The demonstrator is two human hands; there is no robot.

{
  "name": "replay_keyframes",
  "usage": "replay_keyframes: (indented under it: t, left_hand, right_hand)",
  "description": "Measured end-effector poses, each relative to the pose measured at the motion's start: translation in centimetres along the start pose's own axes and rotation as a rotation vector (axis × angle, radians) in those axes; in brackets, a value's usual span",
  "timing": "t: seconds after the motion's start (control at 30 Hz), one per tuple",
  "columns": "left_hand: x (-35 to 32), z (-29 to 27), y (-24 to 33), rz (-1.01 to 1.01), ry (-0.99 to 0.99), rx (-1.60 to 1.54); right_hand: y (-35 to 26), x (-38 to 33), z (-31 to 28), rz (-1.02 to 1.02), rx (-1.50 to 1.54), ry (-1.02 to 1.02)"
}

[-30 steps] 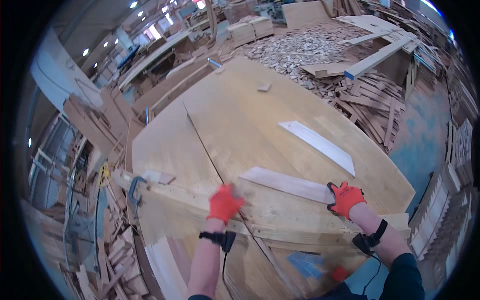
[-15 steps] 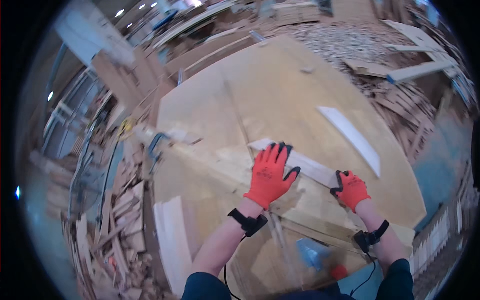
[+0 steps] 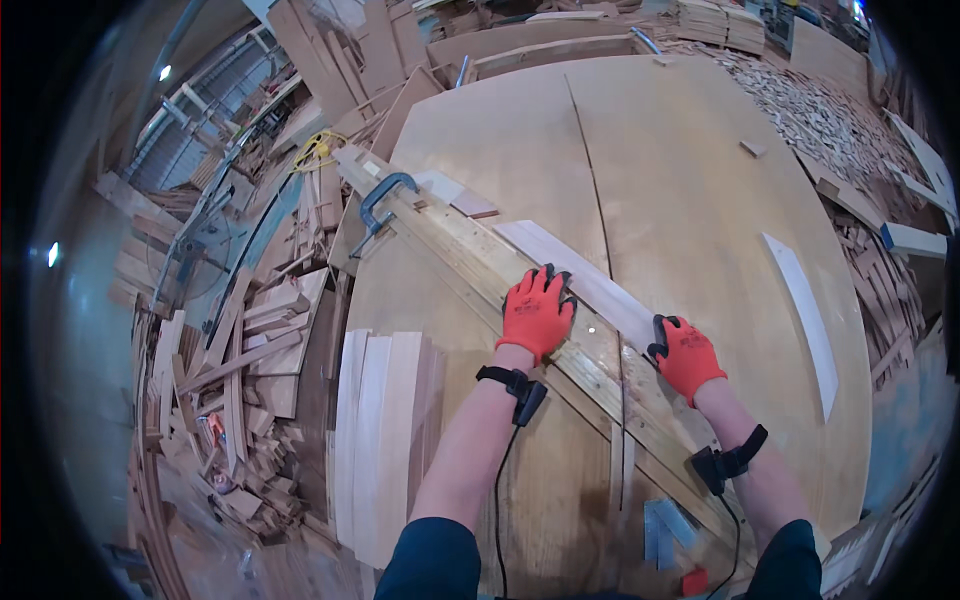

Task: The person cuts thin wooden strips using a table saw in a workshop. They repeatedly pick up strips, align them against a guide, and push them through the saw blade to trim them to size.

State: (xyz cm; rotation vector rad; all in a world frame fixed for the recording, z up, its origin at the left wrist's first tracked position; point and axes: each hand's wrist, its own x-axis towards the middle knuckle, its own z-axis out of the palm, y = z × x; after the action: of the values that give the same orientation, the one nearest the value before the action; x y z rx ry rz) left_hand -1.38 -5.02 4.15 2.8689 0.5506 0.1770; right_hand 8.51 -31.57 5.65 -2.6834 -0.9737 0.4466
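Observation:
My left hand [image 3: 537, 314], in a red glove with black fingertips, lies palm down with its fingers stretched over the near edge of a pale wooden board [image 3: 588, 272]. At the board's right end, my right hand [image 3: 688, 358], gloved the same way, is closed round the corner. The board lies slantwise beside a long wooden rail [image 3: 455, 245], which runs under my left hand. A blue C-clamp [image 3: 378, 200] grips that rail near its far left end. All of this rests on a large plywood worktop [image 3: 690, 150] with a dark seam.
Several pale boards [image 3: 385, 440] stand side by side at the left. A white curved strip [image 3: 808, 330] lies at the right. Near my body are a blue piece [image 3: 665, 530] and a red block [image 3: 694, 582]. Scrap wood [image 3: 260, 350] is heaped beyond the left edge.
The whole view has shifted, so the worktop and clamp appear farther right. My left thumb has drawn in toward the fingers. My right hand stays at the board's end.

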Motion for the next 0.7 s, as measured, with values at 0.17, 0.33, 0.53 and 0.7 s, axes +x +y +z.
replay_keyframes:
  t: [0.17, 0.33, 0.53, 0.7]
  left_hand:
    - [0.2, -0.4, 0.9, -0.038, -0.014, -0.011]
    - [0.4, 0.0, 0.5, -0.082, 0.012, 0.009]
    - [1.1, 0.5, 0.3, -0.09, 0.049, 0.043]
    - [2.7, 0.8, -1.4, -0.091, 0.051, 0.053]
  right_hand:
    - [-1.3, 3.9, 1.3, -0.059, 0.015, -0.002]
    - [-4.1, 5.8, 0.8, -0.069, 0.025, -0.004]
    - [-3.7, 5.6, 1.4, -0.079, 0.088, 0.074]
    - [-2.0, 4.0, 3.0, -0.06, 0.482, 0.241]
